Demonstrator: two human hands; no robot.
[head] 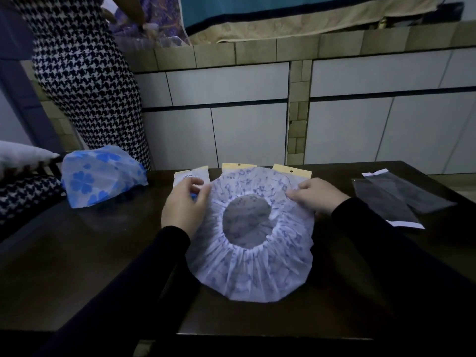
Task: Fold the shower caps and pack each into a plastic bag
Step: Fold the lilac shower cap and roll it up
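Both hands pinch my round white shower cap with blue print (257, 269) on the dark wooden table (77, 253): left hand (184, 206) at its left edge, right hand (318, 195) at its right edge, opening upward.

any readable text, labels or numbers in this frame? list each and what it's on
Nothing can be quoted.
White packet at the table's far edge, behind the left hand: a dark arc of print, too blurred to read.
Two yellow header cards behind the shower cap: only a punched hole each, no print visible.
Shower cap and blue flowered bag: patterns only, no words.
Clear plastic bags on the right: blank white strips.
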